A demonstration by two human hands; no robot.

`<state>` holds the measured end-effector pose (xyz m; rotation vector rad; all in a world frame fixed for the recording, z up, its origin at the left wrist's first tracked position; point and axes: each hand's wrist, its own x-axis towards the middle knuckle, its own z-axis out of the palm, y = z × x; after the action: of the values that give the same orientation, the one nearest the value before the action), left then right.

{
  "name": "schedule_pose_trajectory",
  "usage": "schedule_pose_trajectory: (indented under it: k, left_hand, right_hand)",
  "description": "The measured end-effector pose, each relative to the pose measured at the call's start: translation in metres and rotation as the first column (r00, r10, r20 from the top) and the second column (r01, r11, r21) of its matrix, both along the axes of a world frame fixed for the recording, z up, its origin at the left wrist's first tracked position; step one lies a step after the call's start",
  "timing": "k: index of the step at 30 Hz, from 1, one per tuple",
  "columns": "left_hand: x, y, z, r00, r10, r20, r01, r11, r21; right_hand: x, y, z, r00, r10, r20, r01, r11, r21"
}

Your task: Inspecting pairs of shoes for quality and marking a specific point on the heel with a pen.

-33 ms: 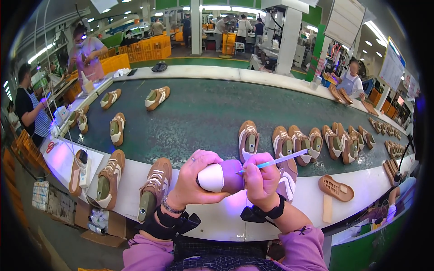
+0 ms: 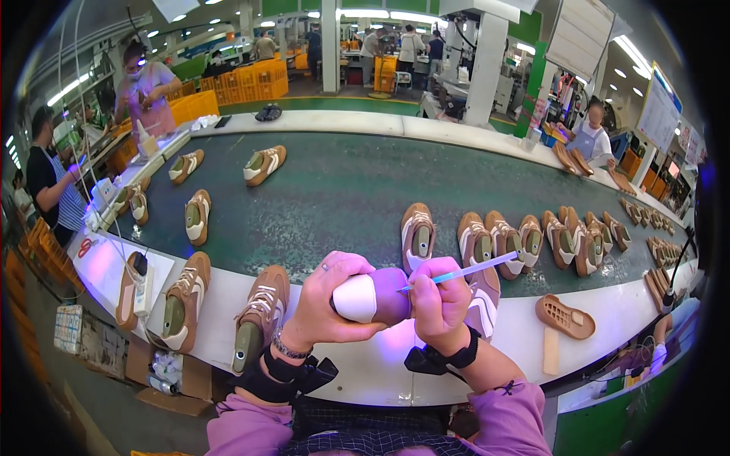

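Observation:
My left hand [image 2: 318,304] is wrapped round a brown shoe [image 2: 391,295] with a white end panel, held up above the near white ledge. In my right hand [image 2: 439,304] is a slim pen [image 2: 487,264] with a pale blue barrel, slanting up to the right. Its tip meets the brown part of the shoe, or lies very close to it. Just left of my left wrist stands a brown laced sneaker [image 2: 262,308] with an olive insert. Partly hidden behind my right hand is another brown and white sneaker [image 2: 484,304].
A dark green conveyor belt [image 2: 334,197] carries several sneakers, crowded at the right. On the white ledge [image 2: 365,365] lie a tan sole [image 2: 566,316], another sneaker [image 2: 186,300] and red scissors [image 2: 87,247]. Co-workers stand at the far left and far right, near orange crates [image 2: 247,82].

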<state>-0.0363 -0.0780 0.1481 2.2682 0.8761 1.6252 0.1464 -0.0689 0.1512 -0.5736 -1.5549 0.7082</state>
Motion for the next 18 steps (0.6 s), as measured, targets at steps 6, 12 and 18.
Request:
schedule_pose_trajectory:
  k: [6, 12, 18]
  left_hand:
    - [-0.001, 0.002, 0.000, 1.000, 0.005, 0.017, -0.005, 0.999, -0.036]
    - [-0.002, 0.008, 0.001, 0.999, 0.002, 0.032, 0.000, 0.999, -0.042]
    - [-0.001, 0.015, 0.003, 0.999, 0.004, 0.046, 0.000, 0.997, -0.083]
  right_hand:
    - [-0.003, 0.003, -0.003, 0.999, -0.032, -0.001, 0.032, 0.996, 0.078]
    - [-0.002, 0.008, -0.008, 0.999, -0.052, 0.008, 0.050, 0.988, 0.143]
    - [-0.003, 0.014, -0.009, 0.998, -0.062, -0.025, 0.066, 0.984, 0.167]
